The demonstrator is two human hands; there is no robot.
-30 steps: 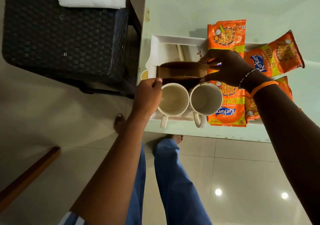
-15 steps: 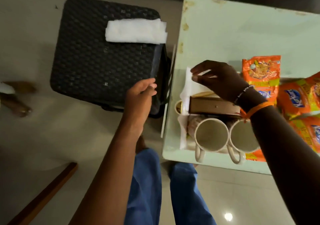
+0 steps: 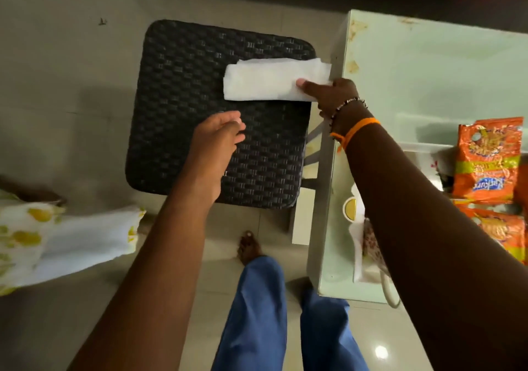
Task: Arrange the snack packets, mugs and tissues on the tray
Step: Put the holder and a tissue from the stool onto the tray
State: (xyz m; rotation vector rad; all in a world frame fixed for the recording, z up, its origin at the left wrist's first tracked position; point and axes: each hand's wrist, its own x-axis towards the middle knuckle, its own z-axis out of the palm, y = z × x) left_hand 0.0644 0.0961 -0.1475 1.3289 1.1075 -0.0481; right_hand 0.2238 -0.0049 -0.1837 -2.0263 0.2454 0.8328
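A folded stack of white tissues point(image 3: 263, 80) lies on a black woven stool point(image 3: 200, 147) left of the table. My right hand point(image 3: 333, 93) grips the stack's right end, thumb on top. My left hand point(image 3: 214, 142) hovers over the stool just below the tissues, fingers loosely curled and holding nothing. On the pale green table, orange snack packets point(image 3: 488, 159) lie on the white tray point(image 3: 357, 245), most of which my right arm hides. Only a mug handle point(image 3: 388, 290) shows at the tray's near edge.
The pale green table point(image 3: 428, 70) fills the right side, its left edge close to the stool. Another person's white and yellow patterned clothing point(image 3: 43, 242) is at the left. My blue trouser legs point(image 3: 257, 313) and bare foot stand on the tiled floor.
My right hand left the tray and reached left to take hold of the tissues on the stool. My left hand moved up nearer the tissues. The view swung left.
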